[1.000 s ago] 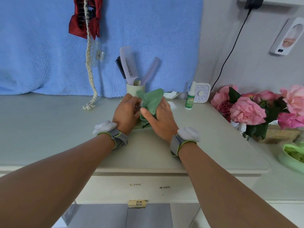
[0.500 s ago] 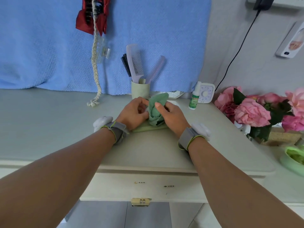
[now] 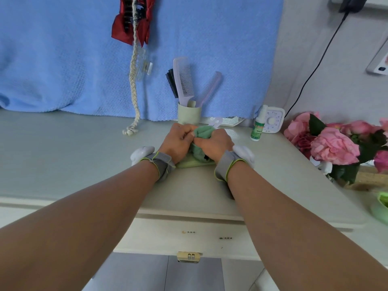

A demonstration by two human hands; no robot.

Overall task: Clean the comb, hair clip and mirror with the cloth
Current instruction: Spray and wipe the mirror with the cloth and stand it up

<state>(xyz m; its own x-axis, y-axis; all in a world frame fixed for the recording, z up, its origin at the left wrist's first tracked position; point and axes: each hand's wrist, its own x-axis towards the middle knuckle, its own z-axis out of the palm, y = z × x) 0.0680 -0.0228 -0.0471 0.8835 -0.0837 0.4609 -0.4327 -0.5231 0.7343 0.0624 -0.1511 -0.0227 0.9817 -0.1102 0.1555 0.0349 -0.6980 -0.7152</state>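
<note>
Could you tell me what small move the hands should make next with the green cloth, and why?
Probably the right hand should draw the green cloth up over the pale lilac tip poking out behind it. The left hand grips the bunched cloth too, and that tip seems the only uncovered part of what they hold.

- The cloth point(image 3: 202, 131) was mostly covered by the left hand point(image 3: 178, 141) and right hand point(image 3: 216, 143) gripping it; whatever lay inside the bundle could not be told.
- A lilac loop point(image 3: 216, 122) poked out behind them, the rest hidden.
- The green bowl point(image 3: 382, 204) and red bow point(image 3: 119, 28) were cut off by the picture's edges.
- The bottle point(image 3: 257, 129) label was too small to read.
</note>
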